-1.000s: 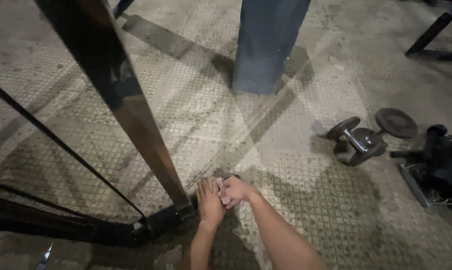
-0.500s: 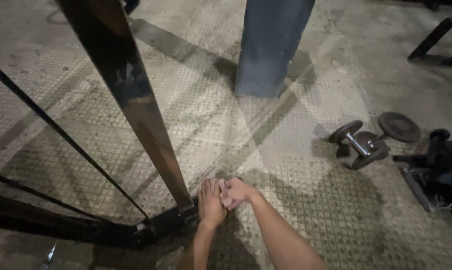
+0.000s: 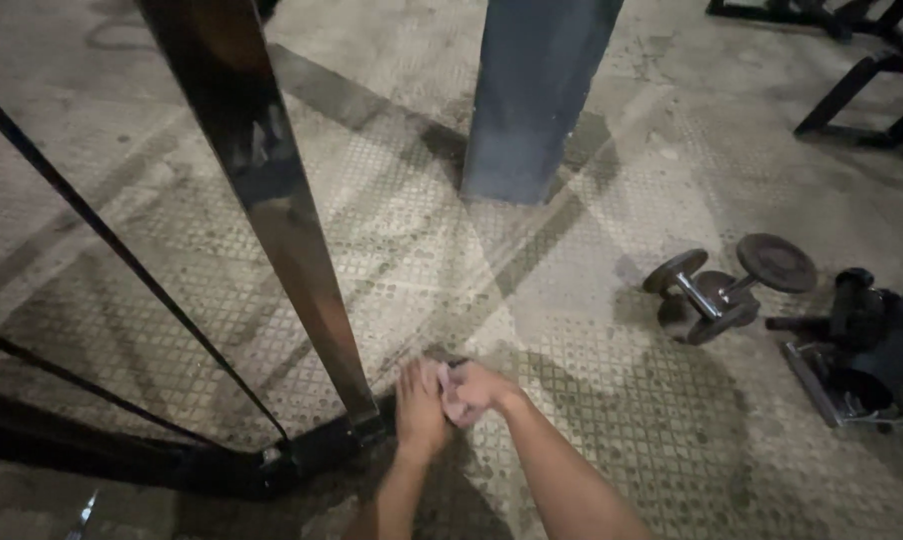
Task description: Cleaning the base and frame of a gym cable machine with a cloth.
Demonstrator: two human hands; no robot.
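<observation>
Floor [image 3: 592, 400] — hands [image 3: 442, 395] unmoved

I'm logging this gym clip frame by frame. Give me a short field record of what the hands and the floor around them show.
setting: patterned tile floor
left hand: flat on the floor beside the frame foot
right hand: closed over a small pinkish object, not identifiable, touching the left
frame: slanted metal bar rising from that foot
behind: blue pillar
right side: two small dumbbells, dark gear beyond
</observation>
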